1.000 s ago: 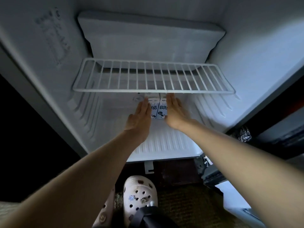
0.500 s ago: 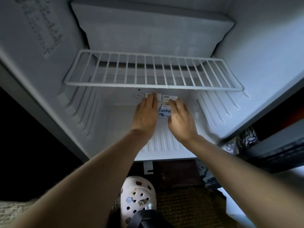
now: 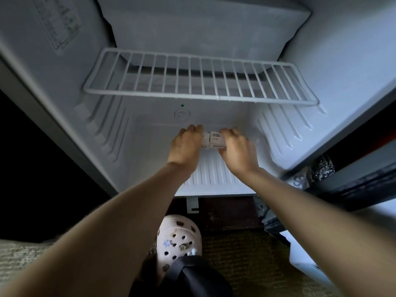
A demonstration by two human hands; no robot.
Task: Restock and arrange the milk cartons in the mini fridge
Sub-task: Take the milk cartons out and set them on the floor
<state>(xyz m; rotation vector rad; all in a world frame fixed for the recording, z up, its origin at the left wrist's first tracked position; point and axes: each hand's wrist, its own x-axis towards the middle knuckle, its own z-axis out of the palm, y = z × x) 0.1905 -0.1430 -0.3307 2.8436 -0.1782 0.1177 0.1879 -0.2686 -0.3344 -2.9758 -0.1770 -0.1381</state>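
1. Milk cartons (image 3: 215, 139): two small white ones, side by side and touching, on the floor of the mini fridge (image 3: 214, 174) near the back wall. Dark print on the tops, too blurred to read.
2. Left hand (image 3: 186, 146): fingers curled over the top and outer side of the left carton, gripping it.
3. Right hand (image 3: 236, 152): fingers curled over the right carton's top and outer side, gripping it.
4. Wire shelf (image 3: 199, 81) above the hands, nothing on it.
5. Sticker (image 3: 57, 22) on the left inner wall: printed text, unreadable.
6. Back wall: round dial (image 3: 182, 114) with a small green dot (image 3: 182, 105) above it.
7. Below the fridge: white clog (image 3: 179, 241) with charms, on a woven mat (image 3: 246, 260).
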